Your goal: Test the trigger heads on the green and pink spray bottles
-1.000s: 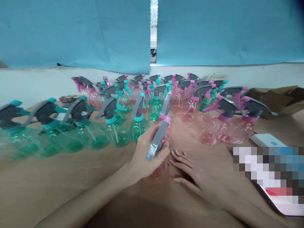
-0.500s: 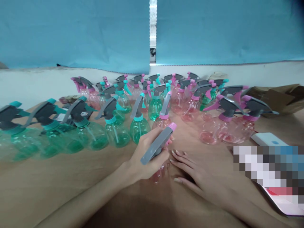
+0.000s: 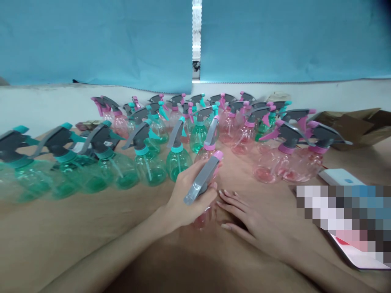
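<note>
My left hand is wrapped round the neck of a pink spray bottle, whose grey head with a pink nozzle points away and to the right. Most of the bottle's body is hidden behind the fingers. Beside it, my right hand lies on the table with its fingers stretched out, close to the bottle and holding nothing. Just beyond the left hand stand another pink spray bottle and a green spray bottle with a turquoise collar.
A row of green spray bottles runs along the left. Pink spray bottles stand at the right, with a mixed group behind. A brown paper bag, a white box and a partly pixelated flat item lie on the right.
The whole view has shifted slightly. The left hand keeps its hold on the pink spray bottle, whose head has turned a little. The right hand stays flat.
</note>
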`<state>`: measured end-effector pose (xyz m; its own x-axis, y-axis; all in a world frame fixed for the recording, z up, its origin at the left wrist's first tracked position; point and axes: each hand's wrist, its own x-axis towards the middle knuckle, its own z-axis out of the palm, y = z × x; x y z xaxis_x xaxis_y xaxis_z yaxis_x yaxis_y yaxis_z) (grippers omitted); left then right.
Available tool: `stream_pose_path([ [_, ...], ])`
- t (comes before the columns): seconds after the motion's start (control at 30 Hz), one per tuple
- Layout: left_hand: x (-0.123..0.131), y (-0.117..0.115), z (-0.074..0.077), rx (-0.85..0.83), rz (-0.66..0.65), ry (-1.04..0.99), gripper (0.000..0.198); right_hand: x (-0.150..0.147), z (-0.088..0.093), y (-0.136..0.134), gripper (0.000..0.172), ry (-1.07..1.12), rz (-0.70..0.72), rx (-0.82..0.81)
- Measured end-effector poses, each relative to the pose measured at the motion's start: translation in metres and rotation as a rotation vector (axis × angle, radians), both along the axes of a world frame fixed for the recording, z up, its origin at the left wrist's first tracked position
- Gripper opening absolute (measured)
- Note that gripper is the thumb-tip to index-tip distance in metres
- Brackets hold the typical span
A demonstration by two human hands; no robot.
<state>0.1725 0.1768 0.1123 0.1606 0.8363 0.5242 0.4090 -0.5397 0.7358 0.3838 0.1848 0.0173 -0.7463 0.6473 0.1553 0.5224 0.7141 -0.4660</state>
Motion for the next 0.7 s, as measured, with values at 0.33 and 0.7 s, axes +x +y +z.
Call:
stream_pose_path([
  [0.33, 0.0018, -0.0008, -0.0028, -0.044, 0.100, 0.037, 0.010, -0.0001, 0.0007, 0.0011, 0.051, 0.008, 0.003, 0.022],
  [0.7, 0.0037, 0.0009, -0.0044, -0.014, 0.078, 0.005, 0.032, 0.0001, -0.0045, 0.0034, 0.049, 0.010, 0.015, 0.128],
])
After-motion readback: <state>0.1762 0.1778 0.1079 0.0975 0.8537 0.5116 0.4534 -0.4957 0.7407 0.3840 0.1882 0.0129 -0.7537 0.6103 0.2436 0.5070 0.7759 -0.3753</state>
